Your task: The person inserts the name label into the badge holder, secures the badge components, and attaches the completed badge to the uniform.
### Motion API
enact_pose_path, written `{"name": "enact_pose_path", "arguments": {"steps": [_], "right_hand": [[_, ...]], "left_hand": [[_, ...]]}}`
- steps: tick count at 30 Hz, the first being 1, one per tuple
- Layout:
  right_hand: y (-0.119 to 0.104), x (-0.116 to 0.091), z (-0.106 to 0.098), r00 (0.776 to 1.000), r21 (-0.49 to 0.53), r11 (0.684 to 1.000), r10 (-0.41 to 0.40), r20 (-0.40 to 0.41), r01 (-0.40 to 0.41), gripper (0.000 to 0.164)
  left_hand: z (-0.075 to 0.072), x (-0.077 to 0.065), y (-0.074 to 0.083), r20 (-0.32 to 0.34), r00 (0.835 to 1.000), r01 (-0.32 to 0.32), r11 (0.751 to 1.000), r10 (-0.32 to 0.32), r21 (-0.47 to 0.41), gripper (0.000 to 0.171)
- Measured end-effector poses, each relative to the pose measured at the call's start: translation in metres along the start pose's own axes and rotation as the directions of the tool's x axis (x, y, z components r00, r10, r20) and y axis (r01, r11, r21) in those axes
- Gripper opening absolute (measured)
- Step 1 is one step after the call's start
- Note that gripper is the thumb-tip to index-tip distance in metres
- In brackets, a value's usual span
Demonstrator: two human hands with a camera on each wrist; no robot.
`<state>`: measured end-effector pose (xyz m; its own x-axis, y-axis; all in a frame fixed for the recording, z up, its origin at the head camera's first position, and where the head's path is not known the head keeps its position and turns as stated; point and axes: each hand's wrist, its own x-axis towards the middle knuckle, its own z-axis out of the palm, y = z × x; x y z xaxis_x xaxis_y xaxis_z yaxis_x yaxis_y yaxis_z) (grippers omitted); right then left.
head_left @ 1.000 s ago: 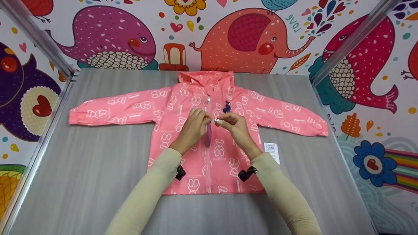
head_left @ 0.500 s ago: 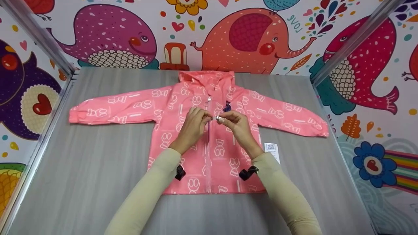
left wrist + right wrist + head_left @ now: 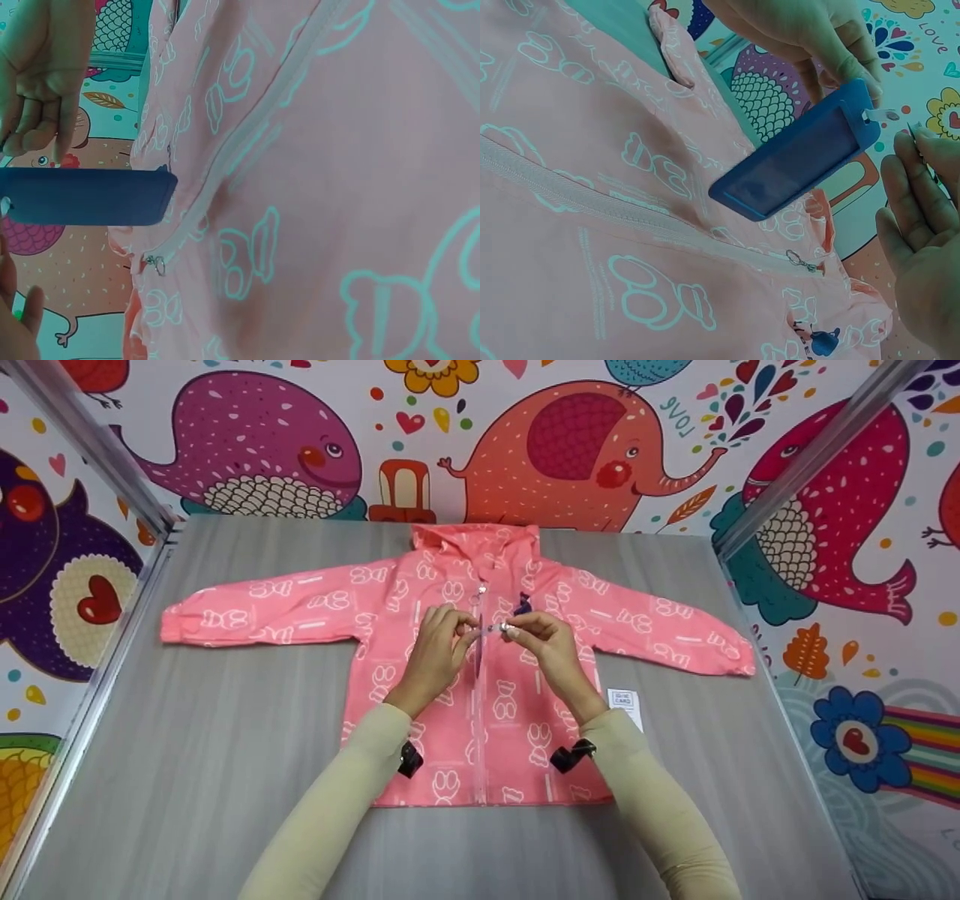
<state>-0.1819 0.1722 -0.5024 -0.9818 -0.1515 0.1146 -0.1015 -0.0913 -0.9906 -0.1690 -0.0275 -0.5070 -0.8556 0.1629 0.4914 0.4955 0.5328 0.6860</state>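
A pink jacket (image 3: pixel 506 742) with white bear outlines lies spread out, its front zip (image 3: pixel 480 772) running up the middle. Above its chest, my left hand (image 3: pixel 435 652) pinches a flat card holder (image 3: pixel 478 656) at its upper end. The holder hangs down, nearly edge-on in the head view, and shows a framed face in the right wrist view. A short clear tab (image 3: pixel 881 115) sticks out from its top. My right hand (image 3: pixel 551 649) pinches a small silvery clip (image 3: pixel 505 627) close beside the tab. Past the fingers is the zip pull (image 3: pixel 156 264) with its ring.
A small dark blue piece (image 3: pixel 523 604) sits on the jacket's right chest. A white printed card (image 3: pixel 624 709) lies by the jacket's right side on the grey table (image 3: pixel 247 757). Cartoon-printed walls (image 3: pixel 555 450) and metal posts (image 3: pixel 810 457) bound the table.
Both hands have risen slightly over the jacket, and the gap between their fingertips is a little wider. The card holder has turned and swung up with my left hand.
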Motion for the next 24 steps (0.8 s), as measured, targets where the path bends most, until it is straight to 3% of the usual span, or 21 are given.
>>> {"name": "enact_pose_path", "arguments": {"steps": [8, 16, 24], "right_hand": [[0.000, 0.000, 0.002, 1.000, 0.018, 1.000, -0.011, 0.011, 0.011, 0.019], [0.000, 0.001, 0.000, 0.999, -0.043, 0.999, -0.004, 0.052, 0.007, 0.025], [-0.005, -0.002, -0.001, 0.999, -0.106, 0.994, 0.007, 0.054, -0.002, 0.023]], "left_hand": [[0.002, -0.008, -0.006, -0.022, 0.999, 0.033, 0.999, -0.034, -0.032, 0.013], [-0.002, -0.008, -0.006, -0.030, 0.999, 0.036, 0.998, -0.038, -0.055, 0.014], [-0.004, -0.020, -0.014, 0.039, 0.995, 0.098, 0.984, -0.093, -0.150, 0.030]]}}
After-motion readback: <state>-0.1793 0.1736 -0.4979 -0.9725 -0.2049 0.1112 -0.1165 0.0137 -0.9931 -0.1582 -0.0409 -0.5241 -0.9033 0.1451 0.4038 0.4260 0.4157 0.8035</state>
